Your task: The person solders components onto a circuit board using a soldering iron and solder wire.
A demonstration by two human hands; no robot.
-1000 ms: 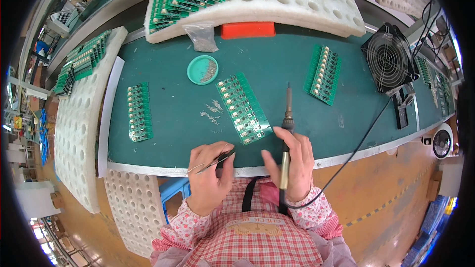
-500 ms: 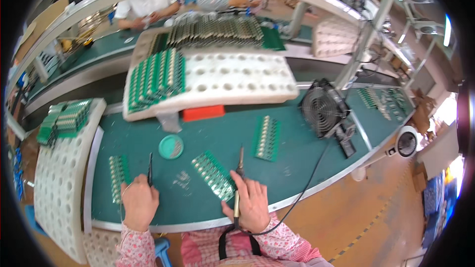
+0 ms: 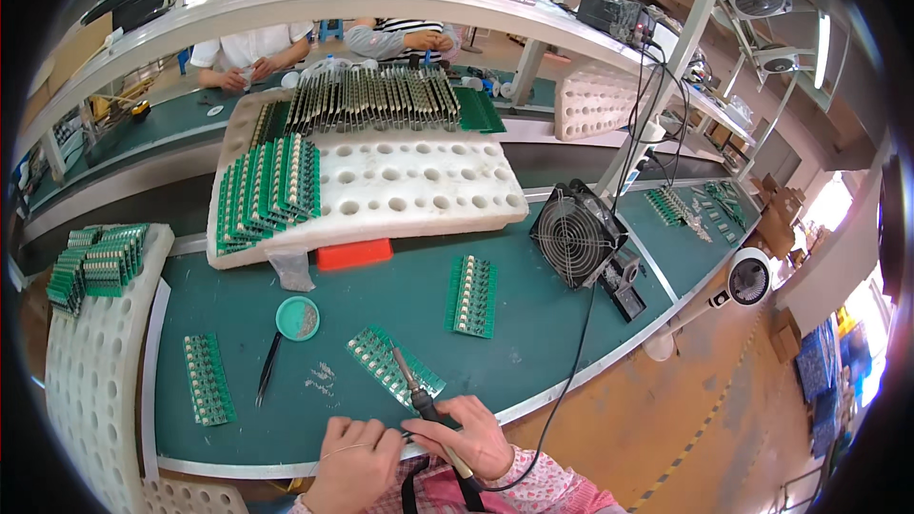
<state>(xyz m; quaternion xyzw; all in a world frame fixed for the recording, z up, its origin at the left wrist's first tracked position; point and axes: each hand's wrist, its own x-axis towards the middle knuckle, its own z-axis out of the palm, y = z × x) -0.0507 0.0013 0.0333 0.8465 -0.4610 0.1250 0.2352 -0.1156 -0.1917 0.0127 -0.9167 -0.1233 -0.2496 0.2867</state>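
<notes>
Grips the soldering iron point(image 3: 425, 405) in the right hand point(image 3: 479, 438), with thumb and fingers wrapped around the handle by the near edge of the bench point(image 3: 543, 362), and points its tip up and leftward over a green circuit board point(image 3: 373, 358). Curls the left hand point(image 3: 360, 468) just beside the right one at that same near edge, back of the hand upward, with a fine pale wire point(image 3: 347, 449) across the fingers; cannot tell from this angle whether clamped on that wire or merely folded. Has the circuit board lying flat and aslant, a little in from the near edge. Going from there to the left edge, shows loose tiny parts point(image 3: 322, 379), dark tweezers point(image 3: 268, 371) reaching toward a green dish point(image 3: 297, 319), then a second board point(image 3: 207, 379). Toward the far edge, shows a third board point(image 3: 471, 297), and to its right a black fan point(image 3: 576, 238). Along the far edge, shows a clear bag point(image 3: 291, 271) and a red block point(image 3: 354, 255), just in front of a white foam slab point(image 3: 419, 176) bearing rows of boards point(image 3: 271, 192).
</notes>
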